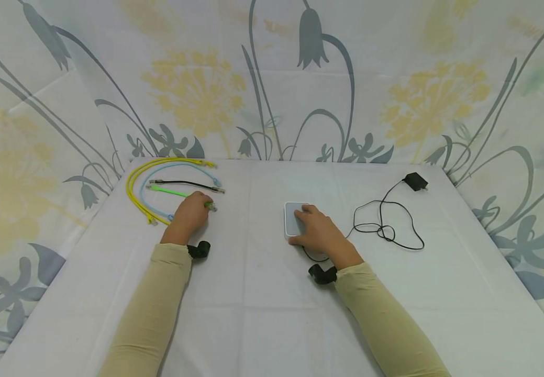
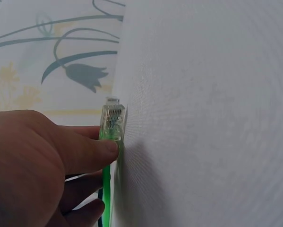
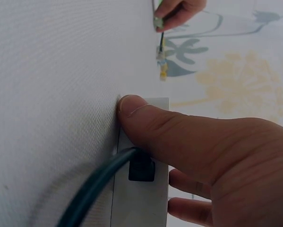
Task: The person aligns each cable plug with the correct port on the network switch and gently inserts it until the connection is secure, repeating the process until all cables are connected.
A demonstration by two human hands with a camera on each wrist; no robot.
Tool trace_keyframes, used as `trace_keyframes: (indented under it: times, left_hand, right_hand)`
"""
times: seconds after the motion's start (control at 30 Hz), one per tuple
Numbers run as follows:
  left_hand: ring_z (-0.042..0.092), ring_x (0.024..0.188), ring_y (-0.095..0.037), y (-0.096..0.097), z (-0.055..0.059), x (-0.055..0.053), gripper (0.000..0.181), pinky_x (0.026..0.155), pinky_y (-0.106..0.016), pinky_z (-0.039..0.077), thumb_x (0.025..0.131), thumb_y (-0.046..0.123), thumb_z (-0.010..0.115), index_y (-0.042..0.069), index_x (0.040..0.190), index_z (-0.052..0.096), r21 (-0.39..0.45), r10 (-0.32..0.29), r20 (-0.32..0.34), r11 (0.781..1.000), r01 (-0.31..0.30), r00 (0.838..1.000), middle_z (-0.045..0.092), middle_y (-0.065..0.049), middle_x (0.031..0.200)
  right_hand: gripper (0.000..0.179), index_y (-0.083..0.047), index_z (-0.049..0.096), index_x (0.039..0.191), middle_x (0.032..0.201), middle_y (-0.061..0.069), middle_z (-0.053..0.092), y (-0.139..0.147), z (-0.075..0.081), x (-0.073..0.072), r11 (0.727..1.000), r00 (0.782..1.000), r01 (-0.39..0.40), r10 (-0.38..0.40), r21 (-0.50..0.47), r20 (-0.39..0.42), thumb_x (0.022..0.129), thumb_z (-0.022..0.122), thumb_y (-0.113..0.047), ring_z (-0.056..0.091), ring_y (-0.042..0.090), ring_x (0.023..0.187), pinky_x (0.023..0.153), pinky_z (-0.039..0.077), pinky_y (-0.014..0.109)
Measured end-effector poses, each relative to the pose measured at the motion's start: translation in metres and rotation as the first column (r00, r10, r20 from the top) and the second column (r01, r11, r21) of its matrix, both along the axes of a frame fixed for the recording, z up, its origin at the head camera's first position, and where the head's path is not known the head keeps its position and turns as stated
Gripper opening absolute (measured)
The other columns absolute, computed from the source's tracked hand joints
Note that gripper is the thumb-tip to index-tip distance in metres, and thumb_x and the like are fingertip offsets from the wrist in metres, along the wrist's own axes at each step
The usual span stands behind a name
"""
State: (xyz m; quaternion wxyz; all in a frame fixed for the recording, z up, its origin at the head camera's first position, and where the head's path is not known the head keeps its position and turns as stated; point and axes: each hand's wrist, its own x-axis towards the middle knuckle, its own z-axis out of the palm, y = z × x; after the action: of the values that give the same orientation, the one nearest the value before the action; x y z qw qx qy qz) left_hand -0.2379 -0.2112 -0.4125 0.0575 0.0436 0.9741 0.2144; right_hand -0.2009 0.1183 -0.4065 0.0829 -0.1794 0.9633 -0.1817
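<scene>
My left hand point(image 1: 192, 213) pinches a short green Ethernet cable point(image 1: 168, 190) just behind one end. Its clear plug point(image 2: 113, 120) sticks out past the thumb, close over the white tabletop. The other end of the cable lies to the left. My right hand point(image 1: 318, 230) grips a small white box with a grey top point(image 1: 292, 222), which rests on the table. The thumb point(image 3: 150, 123) presses its near side, and other fingers reach over the top and far side. A black plug point(image 3: 141, 171) sits in that near side, with a dark cord point(image 3: 96, 187) running from it.
Left of the green cable lie a short black Ethernet cable point(image 1: 182, 182), a light blue one point(image 1: 142, 196) and a looped yellow cable point(image 1: 130, 188). At the right, the tangled black cord point(image 1: 413, 220) leads to a black power adapter point(image 1: 415, 181). A flowered cloth point(image 1: 272, 84) hangs behind.
</scene>
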Motion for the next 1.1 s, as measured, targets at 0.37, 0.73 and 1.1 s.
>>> trace_keyframes:
  times: [0.37, 0.73, 1.1]
  left_hand:
    - [0.053, 0.126, -0.036, 0.006, 0.007, 0.003, 0.032, 0.105, -0.050, 0.043, 0.099, 0.011, 0.052, 0.003, 0.128, 0.062, -0.007, -0.006, -0.002, 1.000, 0.006, 1.000, 0.061, -0.016, 0.131]
    - [0.054, 0.124, -0.037, 0.009, 0.010, 0.005, 0.029, 0.104, -0.049, 0.043, 0.096, 0.011, 0.059, 0.004, 0.123, 0.066, -0.008, -0.058, -0.045, 0.998, 0.058, 0.997, 0.063, -0.017, 0.128]
    - [0.053, 0.125, -0.037, 0.016, 0.012, 0.003, 0.028, 0.106, -0.049, 0.042, 0.094, 0.011, 0.061, 0.003, 0.120, 0.068, 0.000, -0.117, -0.071, 0.993, 0.117, 0.991, 0.063, -0.019, 0.126]
  right_hand:
    - [0.079, -0.007, 0.042, 0.147, 0.154, 0.018, 0.031, 0.001, -0.001, -0.001, 1.000, 1.000, 0.007, -0.007, -0.005, 0.013, 0.083, 0.075, -0.040, 0.053, 0.042, 0.122, 0.098, 0.048, 0.050]
    - [0.079, -0.008, 0.042, 0.147, 0.155, 0.018, 0.030, 0.001, 0.000, 0.000, 1.000, 0.999, 0.017, -0.016, -0.012, 0.027, 0.082, 0.075, -0.040, 0.052, 0.043, 0.122, 0.097, 0.048, 0.050]
    - [0.079, -0.008, 0.042, 0.147, 0.155, 0.017, 0.031, 0.001, 0.001, 0.000, 1.000, 0.999, 0.018, -0.018, -0.012, 0.026, 0.083, 0.075, -0.040, 0.051, 0.044, 0.124, 0.099, 0.047, 0.051]
